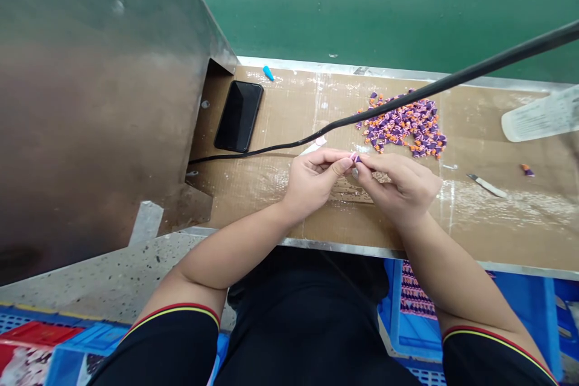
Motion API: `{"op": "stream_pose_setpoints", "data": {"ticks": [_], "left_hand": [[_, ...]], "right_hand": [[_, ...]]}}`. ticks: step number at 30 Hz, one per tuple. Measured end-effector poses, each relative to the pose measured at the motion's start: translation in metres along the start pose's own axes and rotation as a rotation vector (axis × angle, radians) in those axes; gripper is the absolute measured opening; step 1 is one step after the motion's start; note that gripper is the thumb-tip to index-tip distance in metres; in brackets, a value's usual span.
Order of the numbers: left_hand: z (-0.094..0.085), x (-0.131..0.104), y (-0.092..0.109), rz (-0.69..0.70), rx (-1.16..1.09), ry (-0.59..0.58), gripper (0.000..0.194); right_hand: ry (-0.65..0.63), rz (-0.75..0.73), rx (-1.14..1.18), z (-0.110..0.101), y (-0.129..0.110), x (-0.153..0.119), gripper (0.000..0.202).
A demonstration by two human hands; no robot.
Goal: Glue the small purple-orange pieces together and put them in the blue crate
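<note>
Between my fingertips is a small purple, pink and white piece (356, 158); the fingers cover most of it. My left hand (314, 181) pinches its left side, and my right hand (398, 184) pinches it from the right. Just behind the left hand's fingers, a white and pink object (315, 145) lies partly hidden on the brown cardboard. Beyond my right hand spreads a pile of small purple, orange and pink pieces (425, 123). A craft knife (487, 185) with a white handle rests to the right of that hand.
A black cable (330, 126) crosses above the cardboard-covered bench (253, 193). At left stand a metal housing (99, 102) and a phone (239, 116). A blue cap-like piece (268, 73), a single loose piece (527, 170) and a translucent container (540, 114) lie around. Below is a blue crate (534, 313).
</note>
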State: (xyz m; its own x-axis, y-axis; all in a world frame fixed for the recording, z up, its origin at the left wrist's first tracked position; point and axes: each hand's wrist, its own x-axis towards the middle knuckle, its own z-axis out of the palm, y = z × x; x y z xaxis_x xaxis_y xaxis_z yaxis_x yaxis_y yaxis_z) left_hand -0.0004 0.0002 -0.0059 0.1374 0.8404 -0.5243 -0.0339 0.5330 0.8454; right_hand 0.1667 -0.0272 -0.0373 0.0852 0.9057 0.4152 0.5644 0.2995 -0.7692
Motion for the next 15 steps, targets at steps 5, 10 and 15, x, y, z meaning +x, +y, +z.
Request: {"op": "stream_pose_setpoints", "data": {"ticks": [5, 10, 15], "left_hand": [[0.0003, -0.0031, 0.0015, 0.065, 0.023, -0.019, 0.031], [0.0011, -0.0061, 0.0010, 0.032, -0.015, -0.036, 0.029], [0.0023, -0.0069, -0.0004, -0.005, -0.053, -0.033, 0.030]], "right_hand": [[0.032, -0.007, 0.029, 0.0021, -0.0061, 0.0007, 0.015], [0.034, 0.000, 0.045, 0.0023, -0.0074, 0.0014, 0.018], [0.044, -0.019, 0.046, 0.0021, -0.0064, 0.0017, 0.017]]}}
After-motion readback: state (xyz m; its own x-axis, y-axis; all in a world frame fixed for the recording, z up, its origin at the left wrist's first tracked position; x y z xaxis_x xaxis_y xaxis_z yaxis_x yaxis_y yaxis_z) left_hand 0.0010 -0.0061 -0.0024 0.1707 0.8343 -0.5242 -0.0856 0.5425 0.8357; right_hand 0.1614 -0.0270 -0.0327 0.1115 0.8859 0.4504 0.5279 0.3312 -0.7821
